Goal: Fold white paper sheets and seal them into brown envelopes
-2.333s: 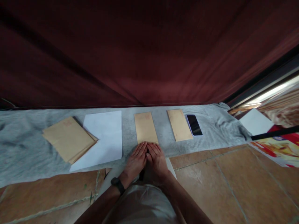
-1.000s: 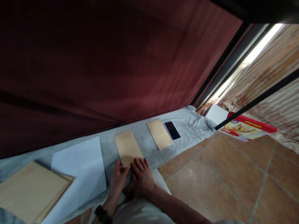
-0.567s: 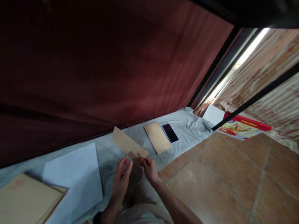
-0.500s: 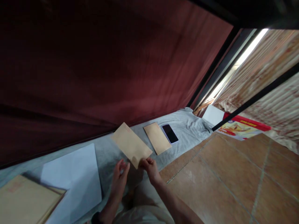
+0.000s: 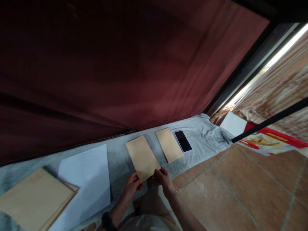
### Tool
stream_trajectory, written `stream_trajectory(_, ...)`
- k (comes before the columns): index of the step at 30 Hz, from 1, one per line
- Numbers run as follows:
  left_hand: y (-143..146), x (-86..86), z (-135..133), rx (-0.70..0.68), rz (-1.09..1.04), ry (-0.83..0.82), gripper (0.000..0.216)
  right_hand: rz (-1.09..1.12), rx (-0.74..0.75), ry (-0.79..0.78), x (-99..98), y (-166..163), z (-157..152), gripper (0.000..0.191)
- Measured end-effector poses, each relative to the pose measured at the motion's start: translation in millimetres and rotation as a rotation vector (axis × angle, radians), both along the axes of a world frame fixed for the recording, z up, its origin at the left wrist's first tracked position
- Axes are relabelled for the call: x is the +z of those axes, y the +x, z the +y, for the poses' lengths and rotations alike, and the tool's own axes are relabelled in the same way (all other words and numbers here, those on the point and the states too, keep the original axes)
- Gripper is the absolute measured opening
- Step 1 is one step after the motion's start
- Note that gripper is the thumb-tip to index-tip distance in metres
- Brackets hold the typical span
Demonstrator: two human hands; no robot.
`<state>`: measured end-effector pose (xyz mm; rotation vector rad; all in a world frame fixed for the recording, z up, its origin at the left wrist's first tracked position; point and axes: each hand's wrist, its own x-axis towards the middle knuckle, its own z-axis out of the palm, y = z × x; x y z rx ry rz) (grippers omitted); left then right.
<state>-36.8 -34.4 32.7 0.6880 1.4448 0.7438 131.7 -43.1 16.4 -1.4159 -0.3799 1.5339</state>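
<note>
A tan paper envelope (image 5: 143, 157) is tilted up over the grey cloth, gripped along its near edge by both hands. My left hand (image 5: 132, 185) pinches its near left corner, fingers closed. At the near right corner, my right hand (image 5: 163, 178) has its thumb and fingers shut on the same envelope. A second tan envelope (image 5: 169, 145) lies flat just to the right, and beside it rests a phone (image 5: 183, 141) with a dark screen. White paper sheets (image 5: 89, 176) lie to the left, partly under a stack of tan envelopes (image 5: 36, 199).
Grey cloth (image 5: 202, 134) covers the narrow surface along a dark red curtain (image 5: 134, 80). A black bar (image 5: 271, 120) slants across the right side. Behind it a red and yellow printed box (image 5: 264, 138) sits on the brown tiled floor (image 5: 231, 179).
My left hand has closed on the envelope's near left corner, where it was apart before. The envelope has turned to point more straight ahead. The view has shifted left.
</note>
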Motion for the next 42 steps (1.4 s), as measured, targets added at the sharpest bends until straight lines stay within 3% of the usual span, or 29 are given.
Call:
stream_trajectory(5, 14, 7.9, 10, -0.07, 0.011, 0.112, 0.045, -0.024, -0.008, 0.082, 8.2, 21, 2, 0.056)
stream_trajectory(12, 77, 25.1, 49, -0.208, -0.066, 0.194, 0.036, -0.128, -0.143, 0.129, 19.2, 81, 17, 0.062)
stream_trajectory(18, 120, 29.9, 72, -0.288, -0.113, 0.187, 0.033, -0.207, -0.259, 0.072, 11.0, 123, 37, 0.064)
stream_trajectory(28, 131, 10.0, 78, -0.287, -0.079, 0.142, 0.035, -0.268, -0.233, 0.042, -10.7, 137, 39, 0.061)
stream_trajectory(42, 144, 0.3, 84, -0.313, 0.049, 0.138, 0.023, -0.273, -0.218, 0.0, -10.0, 142, 39, 0.051)
